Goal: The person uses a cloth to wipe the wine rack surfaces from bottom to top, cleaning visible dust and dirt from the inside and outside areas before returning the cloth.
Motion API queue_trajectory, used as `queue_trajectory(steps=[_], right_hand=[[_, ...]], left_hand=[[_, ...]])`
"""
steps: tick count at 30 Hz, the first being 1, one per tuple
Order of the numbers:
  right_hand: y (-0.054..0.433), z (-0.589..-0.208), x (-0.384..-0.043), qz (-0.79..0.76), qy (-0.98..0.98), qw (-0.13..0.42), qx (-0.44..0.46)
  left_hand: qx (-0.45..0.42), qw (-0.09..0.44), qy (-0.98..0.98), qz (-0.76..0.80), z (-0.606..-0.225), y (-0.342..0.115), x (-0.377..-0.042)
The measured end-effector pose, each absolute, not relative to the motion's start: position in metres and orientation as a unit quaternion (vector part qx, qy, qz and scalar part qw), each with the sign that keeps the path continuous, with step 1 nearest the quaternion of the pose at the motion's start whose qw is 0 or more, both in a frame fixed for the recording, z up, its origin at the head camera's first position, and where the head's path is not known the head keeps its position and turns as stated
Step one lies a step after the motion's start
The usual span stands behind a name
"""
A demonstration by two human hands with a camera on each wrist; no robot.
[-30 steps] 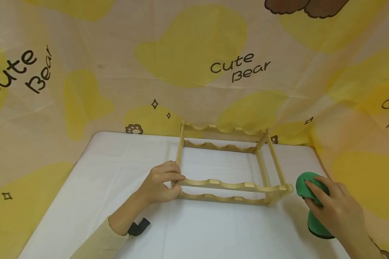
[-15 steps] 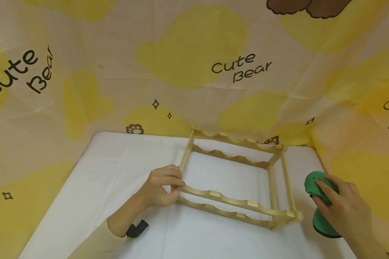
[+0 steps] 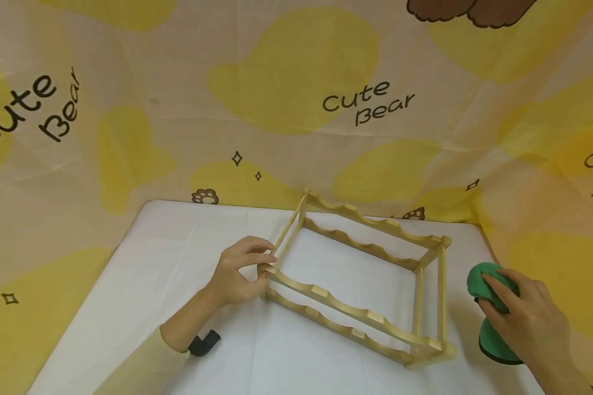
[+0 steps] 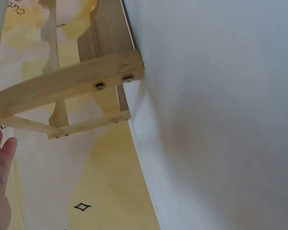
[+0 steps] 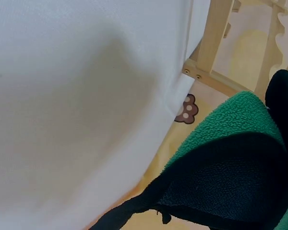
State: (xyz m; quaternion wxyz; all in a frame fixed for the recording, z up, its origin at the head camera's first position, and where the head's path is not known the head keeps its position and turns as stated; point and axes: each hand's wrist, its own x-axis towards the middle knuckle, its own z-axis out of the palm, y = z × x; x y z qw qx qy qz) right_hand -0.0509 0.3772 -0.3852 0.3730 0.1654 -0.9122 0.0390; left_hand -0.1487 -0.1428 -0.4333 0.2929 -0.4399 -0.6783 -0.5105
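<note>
In the head view a pale wooden rack [image 3: 343,300] with scalloped rails stands turned at an angle on the white table. My left hand [image 3: 237,273] pinches its near left corner, index finger above and thumb below. Two fairly straight fingers [image 4: 5,160] show beside the rack's end bar [image 4: 69,81] in the left wrist view. To the right, my right hand [image 3: 529,310] grips a green terry pad [image 3: 491,282] with a black edge, apart from the rack. Its looped pile and dark underside [image 5: 225,179] fill much of the right wrist view. The hand itself is hidden there.
A patterned yellow and beige cloth [image 3: 296,82] hangs behind and around the white table [image 3: 202,241]. The table's back edge runs close behind the rack. A black strap end [image 3: 205,343] sticks out at my left wrist.
The rack has swung round so its right end came nearer me and its far left corner moved right. My left fingers have risen slightly at the corner. My right hand shifted a little right.
</note>
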Motion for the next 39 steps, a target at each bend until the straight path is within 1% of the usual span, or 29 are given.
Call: queue_trajectory(steps=[5,8,16,24,39], right_hand=[[0.379,-0.387,-0.051,0.039,-0.911,0.378,0.160],[0.380,-0.386,-0.052,0.036,-0.910,0.381,0.159],[0.382,-0.386,-0.051,0.043,-0.914,0.373,0.154],[0.384,-0.387,-0.050,0.045,-0.913,0.378,0.144],[0.388,-0.387,-0.058,0.060,-0.915,0.376,0.133]], left_hand=[[-0.409,0.248,-0.710,-0.517,-0.431,-0.148,-0.149],[-0.406,0.232,-0.718,-0.516,-0.430,-0.148,-0.150],[-0.419,0.229,-0.720,-0.504,-0.428,-0.148,-0.155],[-0.436,0.224,-0.710,-0.505,-0.426,-0.147,-0.165],[-0.416,0.215,-0.712,-0.523,-0.426,-0.142,-0.182]])
